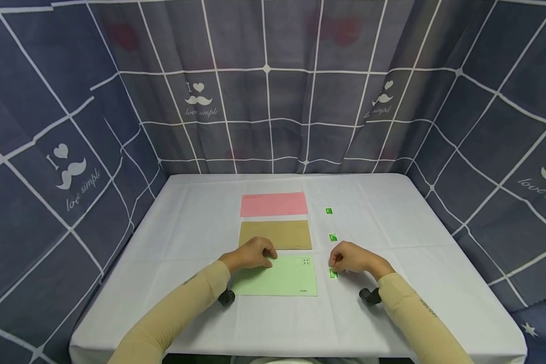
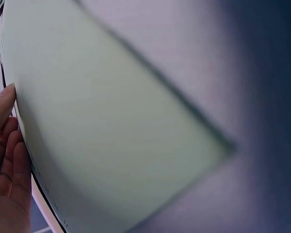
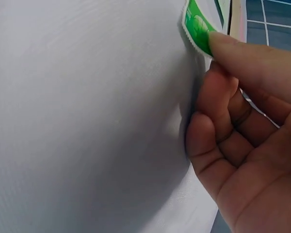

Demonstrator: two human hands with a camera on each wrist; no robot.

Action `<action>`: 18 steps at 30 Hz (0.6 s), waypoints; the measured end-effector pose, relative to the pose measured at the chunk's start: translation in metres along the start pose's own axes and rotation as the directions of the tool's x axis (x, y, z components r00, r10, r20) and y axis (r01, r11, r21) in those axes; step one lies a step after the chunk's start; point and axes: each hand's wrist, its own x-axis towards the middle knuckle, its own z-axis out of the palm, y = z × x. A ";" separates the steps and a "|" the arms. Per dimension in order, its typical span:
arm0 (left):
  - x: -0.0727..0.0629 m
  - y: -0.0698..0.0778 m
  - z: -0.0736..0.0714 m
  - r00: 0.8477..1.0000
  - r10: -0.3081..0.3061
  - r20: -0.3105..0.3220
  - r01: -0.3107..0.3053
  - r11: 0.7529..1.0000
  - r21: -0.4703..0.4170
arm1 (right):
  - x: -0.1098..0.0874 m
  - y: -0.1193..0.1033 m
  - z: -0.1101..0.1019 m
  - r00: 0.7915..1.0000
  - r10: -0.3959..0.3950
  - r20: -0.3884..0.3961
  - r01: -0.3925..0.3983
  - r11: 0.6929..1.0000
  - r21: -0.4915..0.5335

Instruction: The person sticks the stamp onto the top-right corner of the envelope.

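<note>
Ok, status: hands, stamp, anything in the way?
Left hand over green envelope. Right fingers at nearest green stamp, grip unclear. No obstruction seen between stamp and envelope.

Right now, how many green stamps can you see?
3: the far stamp, right of the pink envelope; the middle stamp, right of the brown envelope; the near stamp, pinched by the right hand, beside the green envelope. Others could be hidden.

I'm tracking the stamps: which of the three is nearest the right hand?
The front stamp, beside the green envelope: the right hand is at its edge, while the other two stamps lie farther back.
</note>
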 end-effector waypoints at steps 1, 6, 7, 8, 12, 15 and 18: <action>0.000 -0.001 0.000 1.000 0.004 -0.001 -0.004 1.000 0.000 | 0.000 0.000 -0.001 1.000 -0.005 0.003 0.005 1.000 0.013; 0.001 -0.002 0.001 1.000 0.013 -0.005 -0.013 1.000 0.010 | 0.001 0.001 -0.002 0.999 -0.032 0.016 0.031 0.997 0.065; 0.001 -0.002 0.001 1.000 0.009 -0.003 -0.009 1.000 0.010 | 0.002 0.001 -0.002 0.999 -0.035 0.019 0.034 0.997 0.073; 0.001 -0.002 0.001 1.000 0.005 -0.002 -0.005 1.000 0.011 | 0.002 0.001 -0.003 0.999 -0.036 0.022 0.034 0.996 0.080; 0.000 -0.001 0.000 1.000 0.002 0.000 -0.002 1.000 0.007 | 0.005 0.001 -0.004 0.999 -0.040 0.032 0.037 0.994 0.103; 0.000 -0.001 0.000 1.000 0.009 -0.003 -0.009 1.000 0.010 | 0.007 0.000 -0.007 0.998 -0.049 0.039 0.044 0.992 0.122; 0.000 0.000 0.000 1.000 -0.002 -0.001 0.002 1.000 0.008 | 0.009 -0.002 -0.008 0.997 -0.067 0.047 0.059 0.987 0.150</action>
